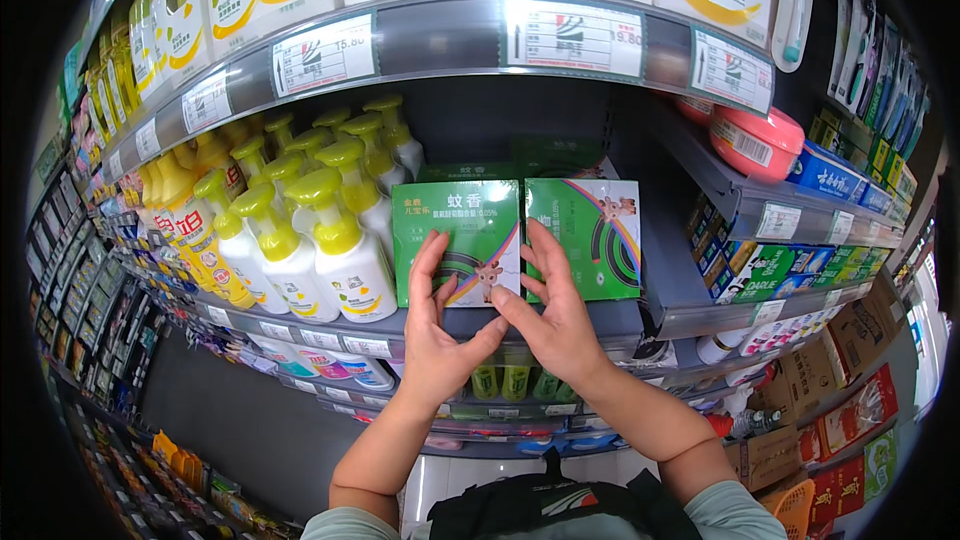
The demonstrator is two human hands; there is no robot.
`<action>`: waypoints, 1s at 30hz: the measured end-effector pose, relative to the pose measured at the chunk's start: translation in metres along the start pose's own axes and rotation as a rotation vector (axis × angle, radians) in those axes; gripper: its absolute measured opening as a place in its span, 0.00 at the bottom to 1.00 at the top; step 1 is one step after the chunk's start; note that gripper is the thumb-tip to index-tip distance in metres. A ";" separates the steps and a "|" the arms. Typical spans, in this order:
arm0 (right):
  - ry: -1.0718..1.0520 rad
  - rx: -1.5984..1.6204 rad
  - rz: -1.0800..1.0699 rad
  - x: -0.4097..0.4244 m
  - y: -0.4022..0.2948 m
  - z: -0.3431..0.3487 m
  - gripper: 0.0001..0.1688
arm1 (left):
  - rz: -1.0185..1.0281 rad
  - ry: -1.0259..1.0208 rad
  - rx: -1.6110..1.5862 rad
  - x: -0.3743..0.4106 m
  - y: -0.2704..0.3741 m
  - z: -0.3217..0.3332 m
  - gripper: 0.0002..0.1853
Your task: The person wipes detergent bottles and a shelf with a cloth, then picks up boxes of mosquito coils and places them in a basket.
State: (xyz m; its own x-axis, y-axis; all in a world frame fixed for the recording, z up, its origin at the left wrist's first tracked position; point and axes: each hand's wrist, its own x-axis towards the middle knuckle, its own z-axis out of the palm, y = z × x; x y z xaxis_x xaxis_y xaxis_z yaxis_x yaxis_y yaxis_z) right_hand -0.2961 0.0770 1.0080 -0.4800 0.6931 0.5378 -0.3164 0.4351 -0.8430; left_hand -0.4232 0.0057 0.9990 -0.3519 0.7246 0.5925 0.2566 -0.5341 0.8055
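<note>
Two green mosquito coil boxes stand side by side at the front of a dark shelf, a narrow gap between them. My left hand [442,330] is at the lower front of the left box [469,221], fingers spread and bent, thumb pointing to the right. My right hand [551,307] is before the gap, its fingers over the left edge of the right box [589,240]. Its thumb overlaps the lower right corner of the left box. Neither hand's fingers close around a box. More green boxes [469,171] sit behind, mostly hidden.
White pump bottles with yellow-green tops [352,262] crowd the left, close to the boxes. Overhead runs a shelf edge [442,37] with price tags. On the right, a side shelf [750,210] holds toothpaste boxes and a pink container [757,142]. Cardboard cartons [806,382] stand lower right.
</note>
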 end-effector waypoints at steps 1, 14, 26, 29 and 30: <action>0.011 -0.009 0.009 0.002 0.000 0.002 0.47 | 0.000 0.006 0.019 0.000 -0.002 -0.003 0.50; 0.094 -0.394 0.027 0.018 0.004 0.004 0.46 | -0.014 -0.088 0.050 0.002 -0.003 -0.012 0.51; 0.172 0.171 -0.030 0.006 0.007 0.020 0.43 | 0.034 -0.017 0.096 -0.002 -0.006 -0.004 0.49; 0.121 0.256 0.010 0.006 0.006 0.021 0.44 | 0.013 0.009 0.068 -0.006 -0.003 -0.003 0.48; 0.119 0.249 0.026 0.005 0.006 0.021 0.44 | 0.032 0.017 0.091 -0.006 -0.003 -0.002 0.48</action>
State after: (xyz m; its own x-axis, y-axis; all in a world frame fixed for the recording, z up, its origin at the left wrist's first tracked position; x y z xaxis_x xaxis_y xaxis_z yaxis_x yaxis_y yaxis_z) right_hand -0.3177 0.0712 1.0061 -0.3953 0.7713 0.4988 -0.5041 0.2718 -0.8198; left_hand -0.4235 0.0027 0.9928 -0.3574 0.6997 0.6186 0.3487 -0.5145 0.7834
